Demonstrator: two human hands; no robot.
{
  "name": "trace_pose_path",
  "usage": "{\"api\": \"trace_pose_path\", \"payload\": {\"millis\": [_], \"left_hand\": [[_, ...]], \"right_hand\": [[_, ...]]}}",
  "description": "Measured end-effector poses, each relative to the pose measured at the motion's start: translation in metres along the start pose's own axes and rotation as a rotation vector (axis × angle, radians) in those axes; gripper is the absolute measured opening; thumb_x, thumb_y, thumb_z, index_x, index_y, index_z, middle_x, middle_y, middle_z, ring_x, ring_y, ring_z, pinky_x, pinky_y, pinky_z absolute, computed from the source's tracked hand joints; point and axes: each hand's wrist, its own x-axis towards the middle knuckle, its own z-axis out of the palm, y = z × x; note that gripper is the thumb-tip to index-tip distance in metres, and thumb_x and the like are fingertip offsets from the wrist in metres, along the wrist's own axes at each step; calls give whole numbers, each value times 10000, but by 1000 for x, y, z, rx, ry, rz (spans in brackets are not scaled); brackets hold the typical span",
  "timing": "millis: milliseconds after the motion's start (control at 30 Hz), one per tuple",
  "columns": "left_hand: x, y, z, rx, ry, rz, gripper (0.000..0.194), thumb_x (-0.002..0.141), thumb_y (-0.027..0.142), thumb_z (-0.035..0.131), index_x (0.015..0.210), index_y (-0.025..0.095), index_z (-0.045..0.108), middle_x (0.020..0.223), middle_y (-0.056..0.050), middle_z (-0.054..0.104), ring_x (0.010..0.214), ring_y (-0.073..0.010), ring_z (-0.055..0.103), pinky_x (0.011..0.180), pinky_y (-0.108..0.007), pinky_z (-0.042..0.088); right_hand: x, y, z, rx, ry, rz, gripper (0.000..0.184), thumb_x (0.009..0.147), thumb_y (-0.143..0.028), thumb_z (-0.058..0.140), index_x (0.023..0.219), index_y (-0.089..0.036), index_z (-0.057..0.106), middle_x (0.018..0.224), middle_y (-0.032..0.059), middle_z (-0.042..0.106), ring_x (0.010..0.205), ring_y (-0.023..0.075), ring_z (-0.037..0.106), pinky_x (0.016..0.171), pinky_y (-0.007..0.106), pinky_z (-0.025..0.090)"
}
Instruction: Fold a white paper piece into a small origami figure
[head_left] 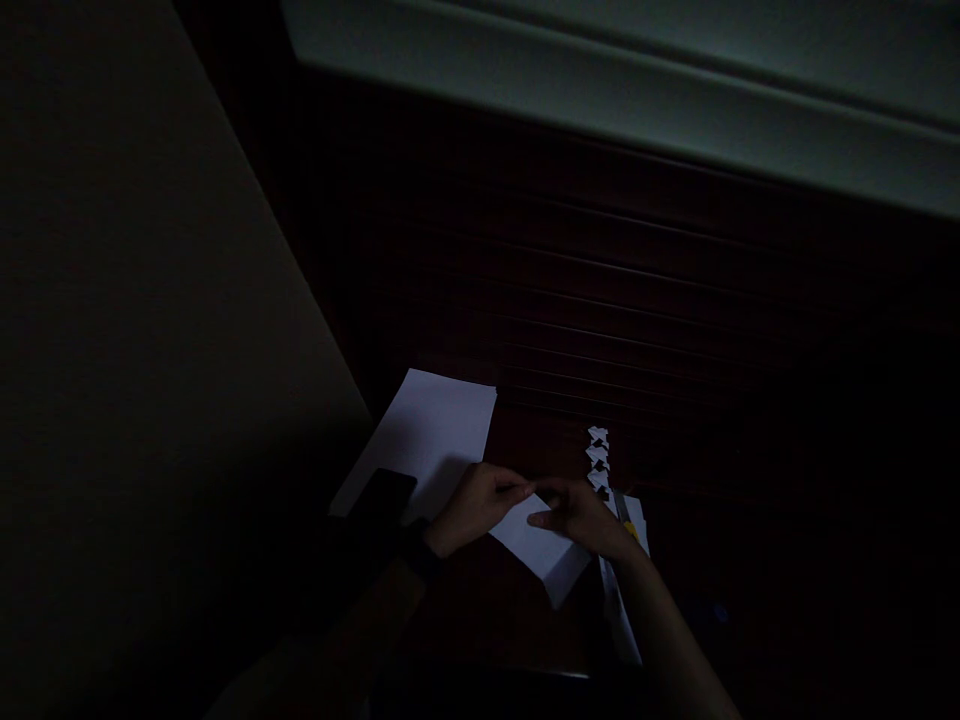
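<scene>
A small white sheet of paper (534,540) is between my hands, its lower right corner bent down. My left hand (472,505), with a dark band on the wrist, pinches the sheet near its upper left edge. My right hand (589,515) curls over the sheet's right side, its thumb on the paper and its fingertips meeting those of the left hand. The dim light hides the exact finger contact. To the right, several small folded white paper pieces (598,455) stand in a row.
A stack of white paper (442,415) lies at the left, with a dark flat object (386,492) on its lower part. Beside my right wrist are more papers (639,515) and a tool with a yellow part (631,529). A dark slatted surface (600,290) rises behind the table (510,625).
</scene>
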Motion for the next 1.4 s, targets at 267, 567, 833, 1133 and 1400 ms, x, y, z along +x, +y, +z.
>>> {"api": "trace_pose_path", "payload": {"millis": [267, 567, 833, 1133, 1400], "left_hand": [[4, 5, 1, -270, 192, -144, 416, 710, 404, 598, 1031, 139, 603, 864, -74, 670, 732, -170, 604, 601, -241, 446], [0, 2, -18, -291, -14, -212, 228, 693, 349, 614, 694, 122, 638, 595, -4, 583, 538, -102, 494, 485, -201, 332], [-2, 3, -22, -368, -86, -301, 315, 679, 355, 631, 898, 130, 628, 752, -54, 649, 624, -150, 573, 509, -219, 372], [-5, 8, -30, -382, -251, -311, 309, 657, 369, 653, 808, 100, 670, 719, -73, 652, 584, -151, 566, 495, -230, 369], [-8, 22, -32, -575, -262, -344, 466, 658, 295, 651, 1096, 145, 598, 851, -98, 665, 640, -161, 579, 537, -244, 373]], "right_hand": [[7, 3, 12, 495, 394, 73, 255, 706, -391, 628, 860, -189, 634, 701, 16, 664, 584, 148, 591, 554, 254, 441], [-1, -4, -3, 453, 379, 76, 331, 613, -358, 723, 861, -159, 628, 618, 4, 633, 541, 142, 568, 538, 257, 431], [-4, -3, -11, 378, 247, 78, 210, 716, -342, 642, 715, -132, 658, 622, 37, 655, 551, 138, 586, 538, 237, 427], [-12, -12, -20, 305, -92, 73, 357, 714, -297, 649, 1037, -150, 616, 808, 67, 685, 657, 208, 651, 667, 349, 483], [-15, -15, -19, 430, -44, 75, 338, 716, -292, 635, 1028, -159, 636, 797, 63, 694, 672, 204, 644, 681, 357, 481]]}}
